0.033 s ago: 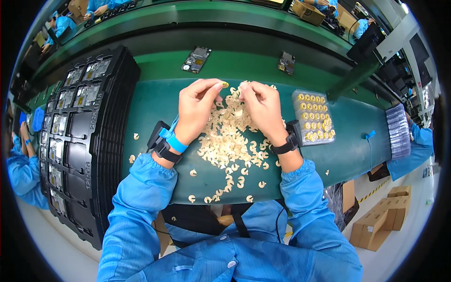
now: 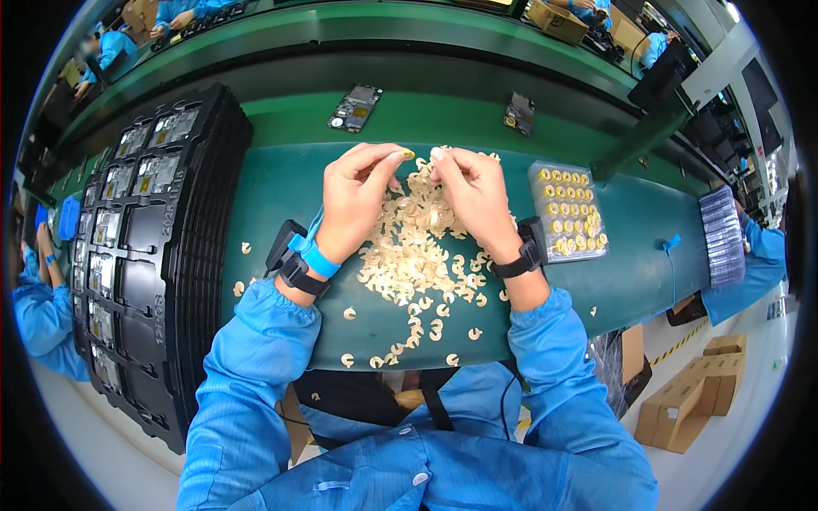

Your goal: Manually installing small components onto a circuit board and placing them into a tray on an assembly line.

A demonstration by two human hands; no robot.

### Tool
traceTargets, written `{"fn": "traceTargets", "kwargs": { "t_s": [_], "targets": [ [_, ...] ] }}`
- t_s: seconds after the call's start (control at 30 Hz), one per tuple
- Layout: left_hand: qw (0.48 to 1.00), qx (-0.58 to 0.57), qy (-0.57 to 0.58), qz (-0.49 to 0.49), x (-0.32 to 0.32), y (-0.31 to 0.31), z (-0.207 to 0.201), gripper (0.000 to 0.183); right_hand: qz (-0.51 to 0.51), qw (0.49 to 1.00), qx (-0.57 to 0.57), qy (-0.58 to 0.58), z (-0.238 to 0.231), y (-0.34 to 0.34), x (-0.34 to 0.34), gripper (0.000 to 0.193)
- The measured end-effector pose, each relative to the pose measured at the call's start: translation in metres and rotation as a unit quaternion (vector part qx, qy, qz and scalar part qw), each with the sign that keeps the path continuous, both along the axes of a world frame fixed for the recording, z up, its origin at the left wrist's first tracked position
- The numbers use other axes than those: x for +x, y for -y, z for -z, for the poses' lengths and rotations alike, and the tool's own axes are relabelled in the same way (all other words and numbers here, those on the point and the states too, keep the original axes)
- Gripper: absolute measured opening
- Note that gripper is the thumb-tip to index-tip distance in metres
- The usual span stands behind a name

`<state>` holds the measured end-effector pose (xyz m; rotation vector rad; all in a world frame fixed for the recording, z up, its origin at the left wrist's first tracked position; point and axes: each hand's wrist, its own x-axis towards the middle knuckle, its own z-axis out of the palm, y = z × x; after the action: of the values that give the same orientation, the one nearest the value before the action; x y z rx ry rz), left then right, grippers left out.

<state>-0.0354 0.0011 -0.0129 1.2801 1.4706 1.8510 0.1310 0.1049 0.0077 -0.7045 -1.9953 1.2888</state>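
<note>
My left hand (image 2: 356, 200) pinches a small yellow round piece (image 2: 409, 155) between thumb and forefinger at the far side of the pile. Close beside it, my right hand (image 2: 477, 192) has its thumb and forefinger drawn together; a whitish spot shows at the fingertips, too small to make out. Beneath both hands spreads a heap of small cream ring-shaped pieces (image 2: 407, 268), many with a gap in the ring. To the right of my right hand lies a clear plastic tray (image 2: 584, 249) with rows of yellow-rimmed round parts.
Stacked black trays (image 2: 141, 281) holding circuit boards rise at the left. Two circuit boards, one left (image 2: 356, 108) and one right (image 2: 519, 114), lie along the bench's far side. Clear trays (image 2: 722, 238) stand at the far right. Cardboard boxes (image 2: 692, 396) sit on the floor. Other people work nearby.
My right fingertips have shifted slightly left, closer to the left ones. The left hand keeps its pinch on the yellow piece.
</note>
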Motion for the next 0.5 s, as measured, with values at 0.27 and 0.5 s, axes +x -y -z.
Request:
{"fn": "traceTargets", "kwargs": {
  "t_s": [0.27, 0.5],
  "targets": [
    [0.983, 0.009, -0.179, -0.029, 0.0019, 0.0008, -0.0009, 0.016, -0.118, 0.916, -0.364, -0.121, -0.0067, 0.0040, 0.0017, 0.027],
    [0.994, -0.090, 0.008, 0.062, 0.0022, 0.0035, -0.0027, 0.018, -0.058, 0.949, -0.295, -0.098, -0.0035, 0.0019, 0.0014, 0.013]
  ]
}}
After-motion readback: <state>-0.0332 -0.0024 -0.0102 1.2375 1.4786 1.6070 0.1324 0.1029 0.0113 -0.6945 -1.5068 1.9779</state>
